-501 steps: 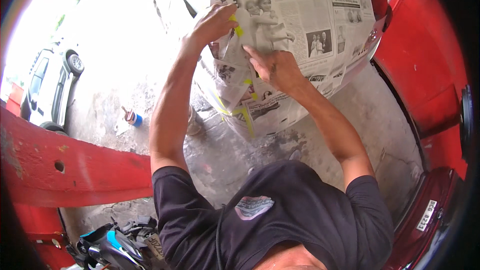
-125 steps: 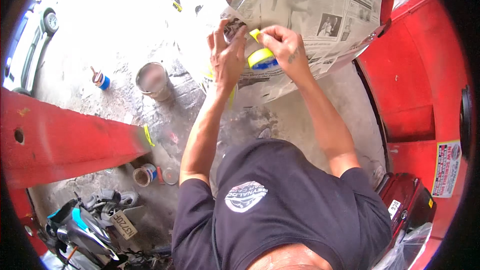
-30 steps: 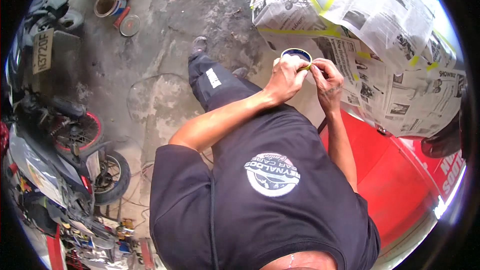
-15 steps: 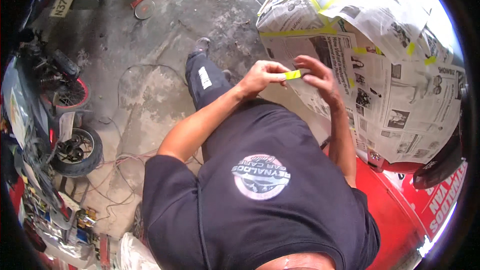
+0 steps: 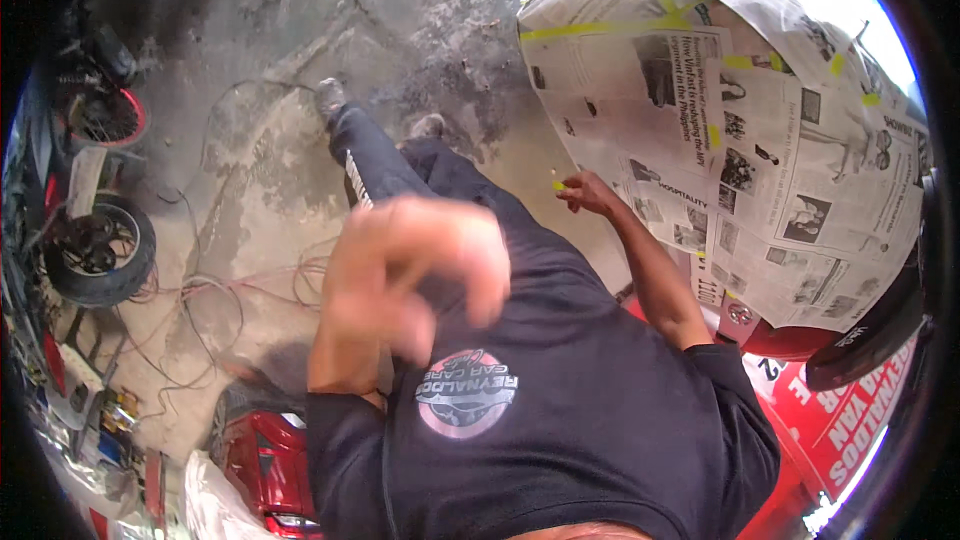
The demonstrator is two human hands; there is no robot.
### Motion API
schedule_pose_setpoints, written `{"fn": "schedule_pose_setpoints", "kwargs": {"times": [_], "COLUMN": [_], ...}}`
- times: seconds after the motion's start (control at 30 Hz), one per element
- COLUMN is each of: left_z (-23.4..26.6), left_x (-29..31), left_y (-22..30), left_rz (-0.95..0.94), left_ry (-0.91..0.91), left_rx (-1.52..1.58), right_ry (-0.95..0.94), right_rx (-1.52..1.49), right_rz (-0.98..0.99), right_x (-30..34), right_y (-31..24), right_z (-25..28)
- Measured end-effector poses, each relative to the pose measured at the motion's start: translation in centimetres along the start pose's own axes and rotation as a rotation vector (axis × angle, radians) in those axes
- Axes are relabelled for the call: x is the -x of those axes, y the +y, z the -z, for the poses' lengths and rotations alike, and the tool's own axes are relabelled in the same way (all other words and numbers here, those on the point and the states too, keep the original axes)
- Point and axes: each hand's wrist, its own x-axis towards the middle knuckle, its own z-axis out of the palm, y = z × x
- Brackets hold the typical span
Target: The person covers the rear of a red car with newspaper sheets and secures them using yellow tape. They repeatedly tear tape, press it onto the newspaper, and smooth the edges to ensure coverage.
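Observation:
My left hand (image 5: pixel 384 250) is raised in front of my chest, close to the camera. Motion smears its curled fingers, so whether anything is in them cannot be made out. Lower and farther off, my right hand (image 5: pixel 592 193) pinches a small piece of yellow masking tape (image 5: pixel 559 186) at its fingertips. Just right of that hand stands a rounded vehicle front covered in newspaper (image 5: pixel 620 90), with strips of yellow tape (image 5: pixel 590 30) along the sheets. The hand appears apart from the paper.
A loose wheel (image 5: pixel 100 250) and motorcycle parts line the left side. Thin hoses or cables (image 5: pixel 210 290) trail over the stained concrete floor (image 5: pixel 260 155). A shiny red vehicle-like body (image 5: pixel 270 470) sits at lower left, beside clear plastic sheeting (image 5: pixel 215 500). A red printed panel (image 5: pixel 850 420) lies at right.
My left hand has let go of the yellow tape and swung up and back toward my chest. My right hand has dropped lower, keeping a piece of tape. My body and view have shifted.

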Motion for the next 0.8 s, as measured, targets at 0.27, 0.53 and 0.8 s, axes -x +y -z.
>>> {"fn": "schedule_pose_setpoints", "kwargs": {"times": [0.27, 0.53, 0.8], "left_z": [-4.2, 4.7, 22.1], "left_x": [3.7, 7.8, 20.4], "left_y": [7.0, 18.8, 11.7], "left_rz": [-0.488, -0.397, 0.423], "left_ry": [-0.095, -0.43, 0.955], "left_rx": [0.092, 0.147, -1.069], "right_ry": [0.049, 0.021, 0.449], "right_rx": [0.081, 0.159, 0.397], "right_rz": [-0.204, -0.215, 0.006], "right_x": [3.9, -3.4, -5.4], "right_y": [-0.7, -15.0, -19.2], "right_z": [-5.7, -11.7, -13.6]}}
